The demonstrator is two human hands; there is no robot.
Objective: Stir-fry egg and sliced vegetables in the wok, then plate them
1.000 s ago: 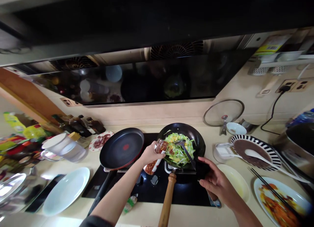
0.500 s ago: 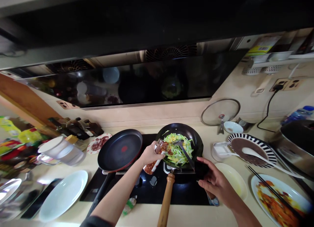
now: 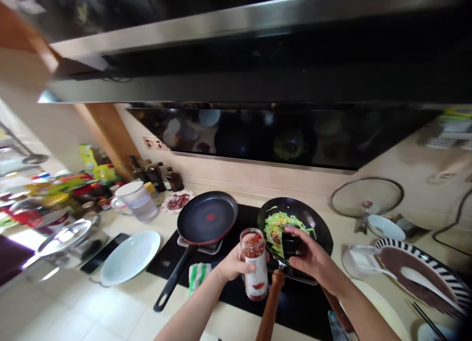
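Observation:
My left hand (image 3: 231,265) is wrapped round a clear jar of red chili flakes (image 3: 255,269) with a white label. The jar stands upright and uncovered above the stove, in front of the wok (image 3: 319,225). In my right hand (image 3: 311,257), fingers and thumb grip a black jar lid (image 3: 290,246) over the wok's near side. Shredded green vegetables with yellow bits (image 3: 275,223) lie in the wok, and red flakes show on them. The wok's wooden handle (image 3: 271,304) points towards me between my forearms. A spatula's brown handle (image 3: 336,309) shows partly below my right hand.
A black frying pan (image 3: 206,218) sits on the left burner, beside a plate of sliced meat (image 3: 178,202) and a water pitcher (image 3: 136,201). A pale oval plate (image 3: 131,257) lies at left. A glass lid (image 3: 367,196) leans on the wall, right of the wok. The range hood (image 3: 236,80) hangs overhead.
The jar was tipped over the wok; now it is upright and nearer me. My right hand has moved in over the wok with the lid. The view has swung left.

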